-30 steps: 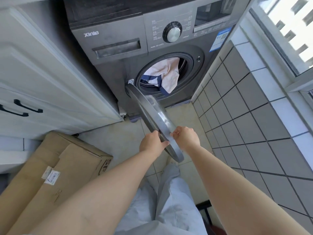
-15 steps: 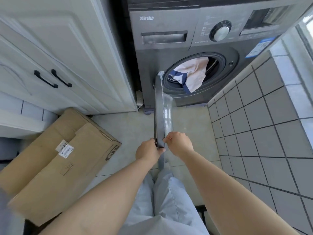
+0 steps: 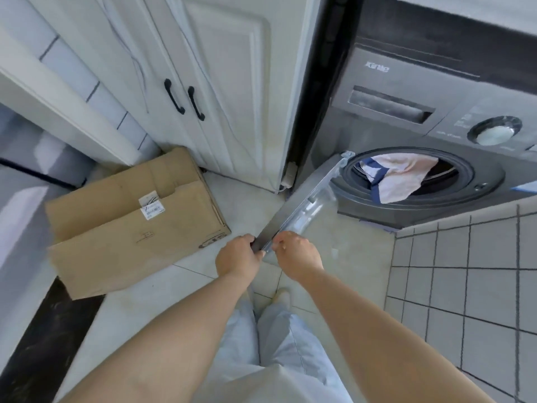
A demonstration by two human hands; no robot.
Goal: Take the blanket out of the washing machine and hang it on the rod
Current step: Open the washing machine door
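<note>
The dark grey washing machine stands at the upper right with its round door swung out on its left hinge. A pale pink blanket with a navy border hangs over the lip of the drum opening. My left hand grips the door's free edge from the left. From the right, my right hand grips the same edge. Both hands are about a door's width from the blanket. No rod is in view.
A flattened cardboard box lies on the floor to the left of the door. White cabinet doors with black handles stand beside the machine. A grey tiled wall runs along the right. My legs are below.
The door has swung further open toward the left, with both hands still on its edge. My view has turned left, so the machine now sits at the upper right.
</note>
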